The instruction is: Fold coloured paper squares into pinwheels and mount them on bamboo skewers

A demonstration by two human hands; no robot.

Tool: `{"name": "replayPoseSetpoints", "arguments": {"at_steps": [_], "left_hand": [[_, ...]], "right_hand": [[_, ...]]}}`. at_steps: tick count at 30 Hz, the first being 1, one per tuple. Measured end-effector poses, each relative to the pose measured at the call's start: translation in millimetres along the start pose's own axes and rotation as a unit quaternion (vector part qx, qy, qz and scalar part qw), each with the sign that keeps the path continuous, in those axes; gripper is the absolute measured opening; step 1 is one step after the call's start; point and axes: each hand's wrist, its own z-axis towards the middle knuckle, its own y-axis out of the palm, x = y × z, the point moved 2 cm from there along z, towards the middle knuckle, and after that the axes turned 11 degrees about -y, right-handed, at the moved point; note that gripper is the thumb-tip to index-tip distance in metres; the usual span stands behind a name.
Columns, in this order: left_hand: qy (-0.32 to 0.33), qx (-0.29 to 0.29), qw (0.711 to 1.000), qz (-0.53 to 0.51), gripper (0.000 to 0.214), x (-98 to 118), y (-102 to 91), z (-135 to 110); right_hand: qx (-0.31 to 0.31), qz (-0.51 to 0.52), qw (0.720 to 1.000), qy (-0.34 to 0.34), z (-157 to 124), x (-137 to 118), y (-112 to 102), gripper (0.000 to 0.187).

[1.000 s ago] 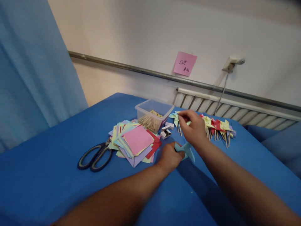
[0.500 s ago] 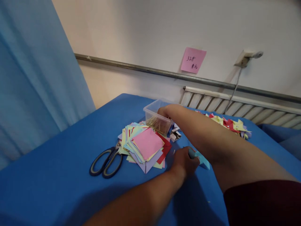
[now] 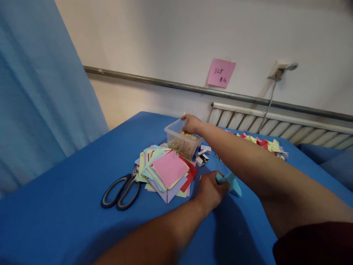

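Note:
My left hand is closed around a light-blue folded paper pinwheel, held low over the blue cover. Its folded points stick out to the right of my fingers. Across it reaches my right arm, and my right hand is at the clear plastic box. Between its fingertips a thin wooden stick stands upright. Many more such sticks lie in the box. In front of the box is a stack of coloured paper squares, pink on top.
Dark-handled scissors lie left of the paper. A small open white box with shiny bits sits right of the plastic box. Several finished pinwheels are piled at the far right, before a radiator. A blue curtain hangs at left.
My right hand has risen slightly and moved left within the box, and a stick now shows upright in its fingers. My left hand still grips the blue pinwheel. The view has shifted a little.

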Motion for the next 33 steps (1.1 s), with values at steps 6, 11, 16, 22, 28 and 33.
{"name": "replayPoseSetpoints", "arguments": {"at_steps": [6,11,16,22,28,33], "left_hand": [[-0.001,0.004,0.999,-0.050,0.007,7.8,-4.5,3.6],[0.003,0.004,0.988,-0.157,0.016,19.9,-11.5,6.4],[-0.026,0.037,0.961,-0.274,0.019,26.2,-21.5,12.2],[-0.036,0.058,0.942,-0.329,0.020,33.1,-32.4,16.4],[-0.036,0.036,0.967,-0.251,0.021,27.6,-24.1,13.6],[-0.030,0.009,0.984,-0.177,0.022,26.3,-13.3,1.7]], "right_hand": [[0.152,0.435,0.888,-0.004,-118.4,-17.4,-49.2,0.067],[0.156,0.583,0.780,0.163,-241.9,-11.5,-17.0,0.044],[0.144,0.598,0.750,0.243,-289.4,-5.2,7.4,0.037],[0.054,0.616,0.750,0.235,-285.7,-3.6,1.2,0.034],[0.057,0.610,0.756,0.229,-282.7,5.9,5.0,0.033],[0.063,0.635,0.736,0.228,-282.7,4.9,2.7,0.033]]}}
